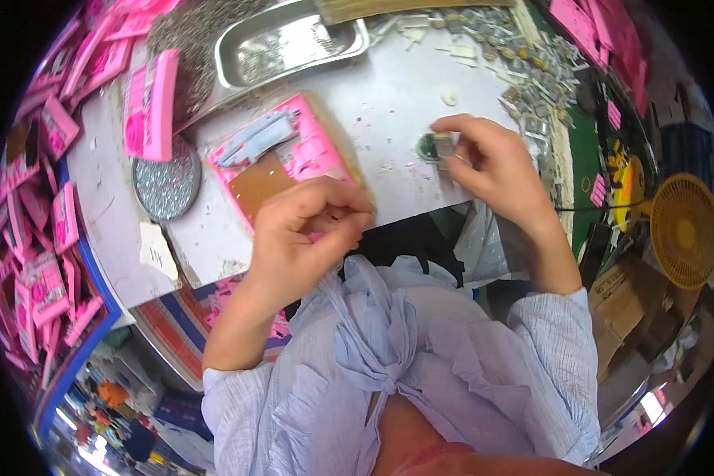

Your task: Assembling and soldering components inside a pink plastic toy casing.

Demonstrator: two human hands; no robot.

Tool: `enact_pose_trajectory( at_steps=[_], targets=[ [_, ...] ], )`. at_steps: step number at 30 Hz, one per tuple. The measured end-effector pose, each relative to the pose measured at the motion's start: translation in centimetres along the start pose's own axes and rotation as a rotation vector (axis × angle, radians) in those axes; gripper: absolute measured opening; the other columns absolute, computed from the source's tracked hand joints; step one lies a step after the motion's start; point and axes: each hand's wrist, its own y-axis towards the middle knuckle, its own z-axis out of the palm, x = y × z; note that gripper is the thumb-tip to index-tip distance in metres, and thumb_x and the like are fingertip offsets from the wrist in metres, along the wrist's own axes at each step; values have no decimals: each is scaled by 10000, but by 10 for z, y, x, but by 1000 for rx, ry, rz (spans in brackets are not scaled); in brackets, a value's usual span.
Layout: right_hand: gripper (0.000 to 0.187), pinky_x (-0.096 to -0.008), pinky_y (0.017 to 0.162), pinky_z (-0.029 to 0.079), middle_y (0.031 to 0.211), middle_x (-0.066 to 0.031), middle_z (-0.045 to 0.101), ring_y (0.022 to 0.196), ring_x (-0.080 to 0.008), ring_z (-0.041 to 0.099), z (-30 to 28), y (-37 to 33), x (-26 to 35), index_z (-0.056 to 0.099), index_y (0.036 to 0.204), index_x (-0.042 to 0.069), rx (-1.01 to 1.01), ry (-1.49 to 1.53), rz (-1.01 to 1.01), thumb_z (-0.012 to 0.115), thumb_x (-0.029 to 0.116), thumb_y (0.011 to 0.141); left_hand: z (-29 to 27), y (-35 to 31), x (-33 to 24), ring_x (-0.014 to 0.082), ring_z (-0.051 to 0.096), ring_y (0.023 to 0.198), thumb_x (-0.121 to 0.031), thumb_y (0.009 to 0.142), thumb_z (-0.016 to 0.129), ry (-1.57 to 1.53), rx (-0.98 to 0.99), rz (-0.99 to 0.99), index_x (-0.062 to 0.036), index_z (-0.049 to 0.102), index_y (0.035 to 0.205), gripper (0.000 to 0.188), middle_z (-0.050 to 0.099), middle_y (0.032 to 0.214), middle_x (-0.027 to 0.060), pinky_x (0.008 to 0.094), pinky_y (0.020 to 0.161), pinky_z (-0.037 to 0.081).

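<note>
My left hand (pixel 305 230) is closed in a pinch in front of my chest, over the near edge of a pink panel (pixel 325 135). A bit of pink shows at its fingers, but what they hold is mostly hidden. On the panel lie a grey knife-shaped part (pixel 258 141) and a brown patch (pixel 258 186). Over the right part of the white table (pixel 404 95), my right hand (pixel 496 166) has its thumb and index finger around a small silvery block (pixel 444 144). Beside that block sits a small round green piece (pixel 426 147).
A metal tray (pixel 285 44) stands at the back, next to a heap of tiny grey parts (pixel 190 47). Small metal and white parts (pixel 523 67) are heaped at far right. A pink case (pixel 151 107) stands by a round glittery disc (pixel 166 181). Pink cases (pixel 44 289) fill the left; a yellow fan (pixel 685 230) stands right.
</note>
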Motion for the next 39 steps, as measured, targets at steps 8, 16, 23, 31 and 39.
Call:
enact_pose_trajectory(
  at_steps=[8, 16, 23, 31, 39],
  targets=[
    [512, -149, 684, 453, 898, 1, 590, 776, -32, 559, 46, -1, 45, 562, 1364, 7, 352, 1015, 171, 714, -50, 878, 2, -14, 24, 102, 661, 814, 65, 861, 685, 274, -152, 263, -13, 715, 1040, 197, 691, 933, 57, 236, 672, 534],
    [472, -182, 609, 442, 800, 28, 605, 673, -42, 550, 65, 13, 53, 584, 1324, 16, 398, 987, 224, 736, -32, 879, 2, -22, 33, 68, 635, 771, 52, 871, 694, 105, -213, 133, -41, 557, 1300, 459, 669, 895, 20, 214, 686, 517],
    [483, -190, 599, 449, 825, 26, 608, 709, -42, 575, 64, 13, 50, 582, 1304, 12, 408, 852, 228, 759, -22, 855, 3, -23, 35, 71, 639, 781, 62, 868, 696, 51, -212, 156, -26, 540, 1293, 461, 673, 900, 29, 231, 704, 533],
    [344, -274, 627, 549, 929, -69, 688, 761, -153, 679, 59, 4, 58, 654, 1060, 17, 124, 248, -325, 845, 24, 774, -2, -23, 38, 156, 699, 784, 67, 824, 722, 307, -246, 459, -6, 629, 1088, 290, 678, 891, 92, 274, 723, 571],
    [319, -359, 679, 571, 933, -108, 692, 795, -270, 697, 55, 7, 63, 666, 995, 32, 51, 113, -555, 845, 57, 733, 1, -24, 34, 218, 688, 747, 83, 771, 752, 220, -295, 480, 9, 634, 998, 267, 678, 894, 112, 315, 669, 559]
  ],
)
